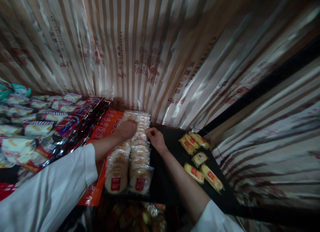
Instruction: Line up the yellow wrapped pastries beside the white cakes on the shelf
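Note:
Two rows of round cakes in clear wrappers with red labels [136, 165] lie on a dark shelf [170, 178]. My left hand [127, 129] rests closed on top of the left row near its far end. My right hand [155, 138] pinches the wrapper edge on the right side of the right row. Both arms wear white sleeves.
Orange packs [106, 125] lie left of the cakes. Further left are dark red packs [75, 122] and white-wrapped snacks [30, 125]. Several small yellow packets [198, 158] lie on the shelf to the right. A striped shiny sheet [150, 52] hangs behind.

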A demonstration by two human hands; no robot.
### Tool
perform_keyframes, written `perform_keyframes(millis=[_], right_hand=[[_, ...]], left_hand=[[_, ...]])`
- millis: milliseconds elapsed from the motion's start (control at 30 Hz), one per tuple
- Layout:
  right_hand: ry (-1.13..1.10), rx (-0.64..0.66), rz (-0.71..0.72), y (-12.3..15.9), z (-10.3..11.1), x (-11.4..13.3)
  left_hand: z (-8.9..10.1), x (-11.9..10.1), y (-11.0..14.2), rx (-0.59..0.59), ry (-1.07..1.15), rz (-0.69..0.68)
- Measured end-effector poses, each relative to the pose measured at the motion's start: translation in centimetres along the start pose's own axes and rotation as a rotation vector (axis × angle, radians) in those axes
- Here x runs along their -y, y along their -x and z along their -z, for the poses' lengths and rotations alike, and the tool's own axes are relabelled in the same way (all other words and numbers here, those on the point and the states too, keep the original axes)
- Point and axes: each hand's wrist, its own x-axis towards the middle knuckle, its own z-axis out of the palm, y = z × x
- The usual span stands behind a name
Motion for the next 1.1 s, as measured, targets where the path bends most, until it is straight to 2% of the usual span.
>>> perform_keyframes(millis=[167,300,400,667,833,1000,1100], right_hand=[[0.103,-0.069,0.010,0.8,0.9,0.5],[0.134,0.052,0.046,1.6,1.7,0.9],[0.092,0.128,0.080,1.8,1.9,1.0],[0.123,0.176,0.021,1.2,1.6,0.8],[0.103,0.215,0.068,1.4,1.7,0.8],[0.026,0.169,0.035,1.7,1.0,0.8],[0.055,0.119,-0.008,1.8,0.5,0.7]], left_hand=[[0.5,-0.2,0.0,0.027,-0.005,0.018],[0.8,-0.4,0.1,0.066,0.009,0.077],[0.6,-0.5,0.1,0.045,0.009,0.086],[0.4,-0.4,0.0,0.040,0.018,0.091],[0.1,-0.2,0.1,0.039,0.026,0.094],[0.0,0.0,0.2,0.028,0.052,0.129],[-0.1,0.1,0.4,0.001,0.077,0.123]])
